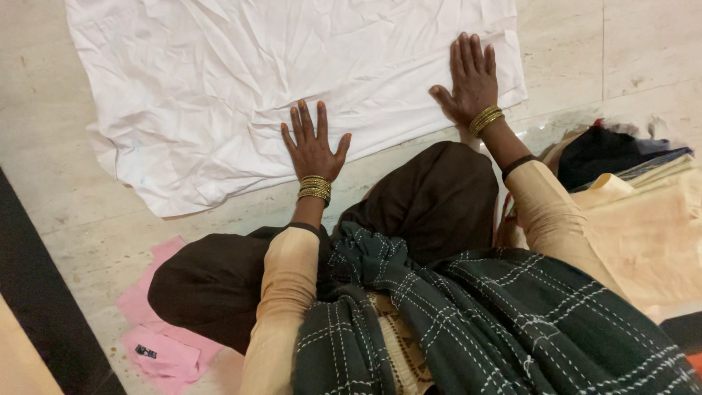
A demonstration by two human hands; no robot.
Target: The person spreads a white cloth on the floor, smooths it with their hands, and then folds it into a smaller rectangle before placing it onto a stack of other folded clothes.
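Both palms press flat, fingers spread, gripping nothing: the left hand (313, 143) and right hand (472, 80) rest on the white cloth's (278, 73) near edge. The cloth lies spread on the floor ahead of them. It looks thin, light and limp, probably best pinched at that hem.

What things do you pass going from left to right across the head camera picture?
Pink cloth → left hand flat on the white cloth → right hand → pile of folded fabrics.

white cloth (241, 80) | creased, spread flat | on pale stone floor, near edge under both palms
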